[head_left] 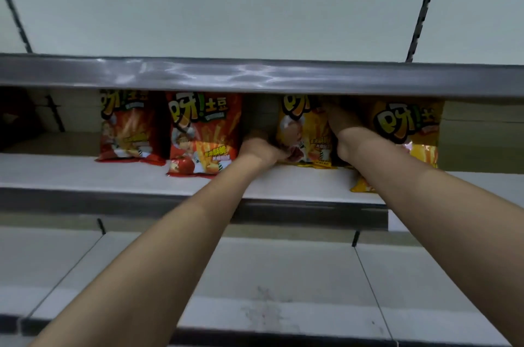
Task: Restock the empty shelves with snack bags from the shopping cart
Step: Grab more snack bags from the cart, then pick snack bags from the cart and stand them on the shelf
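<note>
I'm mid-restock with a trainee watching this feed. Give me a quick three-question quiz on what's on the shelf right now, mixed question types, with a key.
1. True or false: two red foil snack bags stand upright to the left of the hands.
2. Which bag does the left hand grip? A) the red foil bag nearest it B) the middle yellow foil snack bag C) none
3. Fill in: the right hand reaches between the middle yellow bag and the ___ foil snack bag on the right.

Key: 1 true; 2 B; 3 yellow. All bags sit on the white middle shelf.
</note>
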Demonstrator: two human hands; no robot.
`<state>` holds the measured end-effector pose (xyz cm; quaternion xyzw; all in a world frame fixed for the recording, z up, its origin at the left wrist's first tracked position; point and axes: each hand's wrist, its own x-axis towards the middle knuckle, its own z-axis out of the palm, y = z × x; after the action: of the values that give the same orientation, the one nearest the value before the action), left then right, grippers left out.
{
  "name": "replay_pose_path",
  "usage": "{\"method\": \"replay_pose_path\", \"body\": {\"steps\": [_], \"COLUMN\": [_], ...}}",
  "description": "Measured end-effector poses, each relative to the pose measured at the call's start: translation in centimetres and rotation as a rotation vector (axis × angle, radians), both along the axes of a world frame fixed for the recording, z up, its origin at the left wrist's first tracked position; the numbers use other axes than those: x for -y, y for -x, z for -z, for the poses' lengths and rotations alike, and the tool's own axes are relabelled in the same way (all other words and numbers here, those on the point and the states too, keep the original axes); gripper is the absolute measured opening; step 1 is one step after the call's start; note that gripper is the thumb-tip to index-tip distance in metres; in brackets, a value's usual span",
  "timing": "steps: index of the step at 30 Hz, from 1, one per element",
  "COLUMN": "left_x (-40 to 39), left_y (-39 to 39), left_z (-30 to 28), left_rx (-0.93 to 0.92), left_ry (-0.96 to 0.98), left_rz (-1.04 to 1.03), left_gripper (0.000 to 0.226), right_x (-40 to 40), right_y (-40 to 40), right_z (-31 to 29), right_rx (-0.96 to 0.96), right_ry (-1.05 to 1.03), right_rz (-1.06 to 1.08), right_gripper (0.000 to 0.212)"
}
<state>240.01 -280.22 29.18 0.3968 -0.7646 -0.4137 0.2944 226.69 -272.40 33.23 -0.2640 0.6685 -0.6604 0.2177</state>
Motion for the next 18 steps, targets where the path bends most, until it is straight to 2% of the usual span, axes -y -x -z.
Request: {"method": "replay_pose_path", "body": {"steps": [2,3,6,8,11,17,18], "left_x": [-1.7,-2.7,-7.2,-11.0,-15.1,-21.2,-22.2], "left_y": [-2.7,-4.6,-12.9,-19.8,-28.7,-46.1,-48.4], "left_z": [-0.5,-0.6,0.6,2.6,6.5,16.1,17.2], "left_rx": [-0.047,-0.087,-0.197,-0.229,-0.153,0.048,0.081], "left_ry": [-0.008,-0.005,-0.046,-0.11,-0.208,-0.485,-0.529], "left_rz": [-0.005,-0.015,-0.081,-0.169,-0.276,-0.596,-0.627], "left_gripper": [0.06,0.056,0.02,0.012,0.013,0.005,0.01], "right_x": [-1.8,-2.8,-6.2,-7.8,-9.2,-11.6,-12.1], "right_y": [-2.3,-3.8,-9.7,-14.8,-21.3,-35.7,-37.7], "right_z": [1.0,1.7,3.3,4.9,8.4,17.8,19.0], "right_rx": [-0.133,-0.203,-0.417,-0.475,-0.432,-0.255,-0.23], "right_ry": [-0.104,-0.139,-0.125,-0.074,-0.059,-0.244,-0.284], "right_rz": [0.067,0.102,0.128,0.027,-0.163,-0.593,-0.65], "right_gripper": [0.047,0.051,0.063,0.058,0.046,0.033,0.031]}}
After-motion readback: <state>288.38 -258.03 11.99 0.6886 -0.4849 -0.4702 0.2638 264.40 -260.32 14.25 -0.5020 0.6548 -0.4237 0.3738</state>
